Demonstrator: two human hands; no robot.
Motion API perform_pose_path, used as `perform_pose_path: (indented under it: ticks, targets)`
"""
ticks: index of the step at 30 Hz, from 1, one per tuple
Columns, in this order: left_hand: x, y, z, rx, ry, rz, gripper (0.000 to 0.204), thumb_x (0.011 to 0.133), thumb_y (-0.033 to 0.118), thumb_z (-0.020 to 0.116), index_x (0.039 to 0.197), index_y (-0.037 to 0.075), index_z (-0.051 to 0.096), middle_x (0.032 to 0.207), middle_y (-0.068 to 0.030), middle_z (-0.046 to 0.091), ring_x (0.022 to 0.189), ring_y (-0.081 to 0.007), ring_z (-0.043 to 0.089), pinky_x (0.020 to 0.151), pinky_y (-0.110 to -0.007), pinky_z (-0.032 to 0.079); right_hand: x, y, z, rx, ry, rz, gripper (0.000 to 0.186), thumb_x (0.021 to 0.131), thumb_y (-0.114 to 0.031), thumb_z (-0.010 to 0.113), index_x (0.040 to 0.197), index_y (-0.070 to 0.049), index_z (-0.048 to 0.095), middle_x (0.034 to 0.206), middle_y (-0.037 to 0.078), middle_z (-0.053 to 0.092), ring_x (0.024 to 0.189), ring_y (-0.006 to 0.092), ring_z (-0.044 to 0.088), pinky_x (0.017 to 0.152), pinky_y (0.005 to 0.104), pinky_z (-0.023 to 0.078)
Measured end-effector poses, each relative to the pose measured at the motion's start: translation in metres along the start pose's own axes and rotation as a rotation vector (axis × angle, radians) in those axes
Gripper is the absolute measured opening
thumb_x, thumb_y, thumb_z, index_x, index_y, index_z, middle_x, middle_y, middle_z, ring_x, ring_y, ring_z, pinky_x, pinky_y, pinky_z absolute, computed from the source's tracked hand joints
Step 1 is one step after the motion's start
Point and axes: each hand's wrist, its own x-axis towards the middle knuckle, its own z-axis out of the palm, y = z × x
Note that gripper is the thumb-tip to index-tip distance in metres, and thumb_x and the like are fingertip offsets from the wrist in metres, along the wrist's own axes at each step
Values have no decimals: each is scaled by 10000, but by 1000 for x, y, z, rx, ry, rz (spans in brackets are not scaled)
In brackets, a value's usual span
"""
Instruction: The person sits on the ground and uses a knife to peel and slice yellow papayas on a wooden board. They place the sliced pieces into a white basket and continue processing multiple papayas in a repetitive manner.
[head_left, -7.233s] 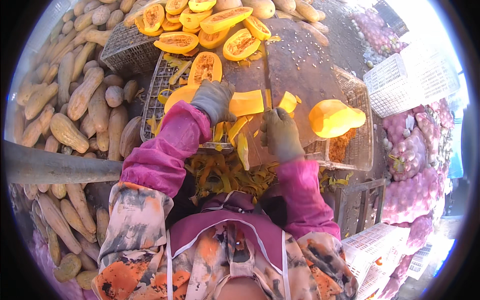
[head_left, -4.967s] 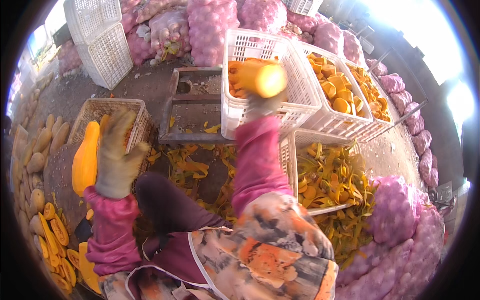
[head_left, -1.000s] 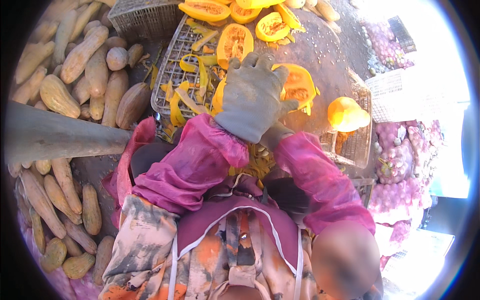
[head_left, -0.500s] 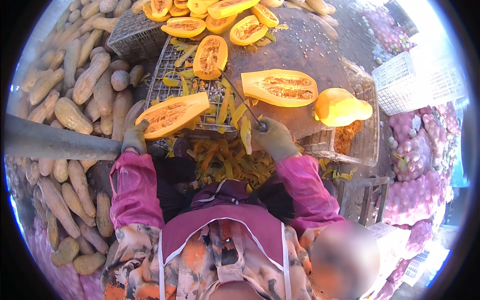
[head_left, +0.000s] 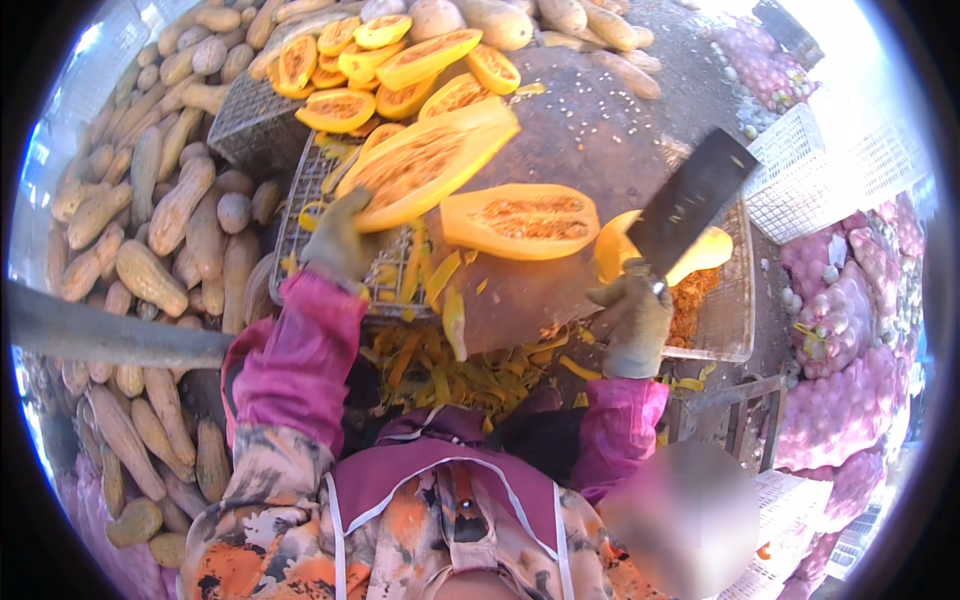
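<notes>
My gloved left hand (head_left: 338, 242) grips the near left end of a peeled, halved pumpkin (head_left: 430, 165), raised with its seedy orange hollow facing up. In my gloved right hand (head_left: 632, 322) is a cleaver (head_left: 695, 200), its broad dark blade tilted up and to the right. Behind the blade, partly hidden, lies another peeled pumpkin piece (head_left: 706, 254), cut side not showing. A second pumpkin half (head_left: 520, 222) rests cut side up on the brown work surface (head_left: 540, 290) between my hands. Several more halves (head_left: 340, 110) are piled at the far left.
Peel strips (head_left: 430, 370) litter the ground before me. A crate (head_left: 738, 315) at the right holds orange pulp (head_left: 690, 308). Whole tan pumpkins (head_left: 150, 275) heap up at the left, beside a metal pole (head_left: 120, 330). Pink net sacks (head_left: 835, 410) and white crates (head_left: 790, 170) stand right.
My left hand has lifted the pumpkin half up and to the right, over the pile's near side. My right hand has moved right with the cleaver, whose blade now shows its flat side.
</notes>
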Motion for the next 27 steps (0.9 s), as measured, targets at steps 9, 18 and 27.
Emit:
perform_pose_path:
  ticks: [9, 18, 27]
  targets:
    - [223, -46, 253, -416, 267, -644, 451, 1007, 325, 576, 1383, 83, 522, 1257, -150, 657, 974, -318, 702, 669, -503, 628, 34, -25, -79, 183, 322, -291, 379, 932, -415, 663, 1124, -95, 594, 713, 69, 619, 454, 122, 504, 389, 224, 350]
    - [52, 40, 208, 1402, -835, 587, 732, 856, 327, 748, 1483, 100, 447, 1433, -185, 513, 1362, -383, 446, 1094, -476, 412, 43, -32, -108, 235, 371, -310, 395, 969, -400, 629, 1168, -61, 586, 699, 69, 607, 477, 176, 556, 511, 300, 464]
    - [93, 22, 247, 1655, -232, 327, 661, 853, 362, 737, 1415, 108, 499, 1405, -193, 520, 1291, -397, 500, 1083, -477, 429, 35, -39, -130, 171, 456, -195, 343, 963, -373, 592, 1030, -39, 622, 661, 117, 643, 398, 187, 508, 401, 291, 379]
